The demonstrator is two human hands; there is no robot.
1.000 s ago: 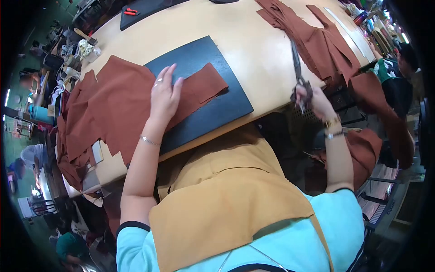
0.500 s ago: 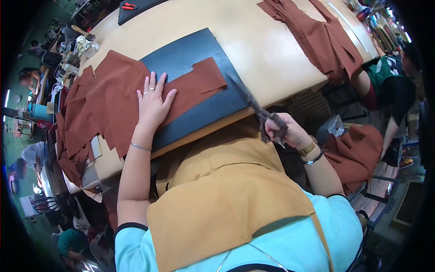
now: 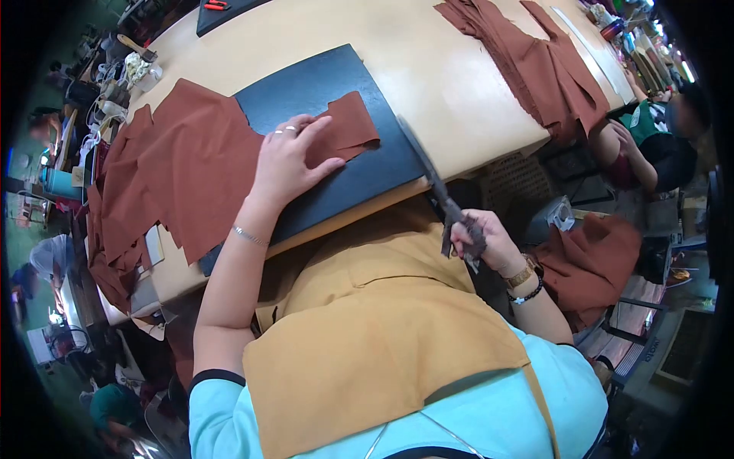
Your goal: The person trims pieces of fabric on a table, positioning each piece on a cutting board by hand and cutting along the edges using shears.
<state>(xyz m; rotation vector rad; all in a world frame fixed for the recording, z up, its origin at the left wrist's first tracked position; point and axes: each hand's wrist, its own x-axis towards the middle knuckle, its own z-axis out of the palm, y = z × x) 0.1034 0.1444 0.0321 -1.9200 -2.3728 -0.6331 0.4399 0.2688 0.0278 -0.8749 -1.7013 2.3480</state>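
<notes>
My left hand (image 3: 294, 161) rests over a narrow part of reddish-brown, leather-like material (image 3: 353, 126) on a dark blue board (image 3: 306, 76). Its thumb and index finger are spread apart; the other fingers are bent and partly hidden. Left of this hand lies a large irregular sheet (image 3: 202, 164) of the same material; whether the two parts join under my hand is hidden. At the table's front edge, my right hand (image 3: 485, 241) is closed around a pair of scissors (image 3: 432, 176) with dark, wrapped-looking handles. The blades point away from me, over the board's right edge, apart from the material.
More brown material (image 3: 527, 69) lies at the table's far right, beside a long pale ruler-like strip (image 3: 592, 53). A brown bundle (image 3: 589, 268) sits low on my right. A red cutter (image 3: 216, 6) lies on another dark board. Co-workers sit on both sides.
My left hand has moved right along the material, and its fingers have gone from flat to partly bent. The large sheet and the scissors have shifted only slightly.
</notes>
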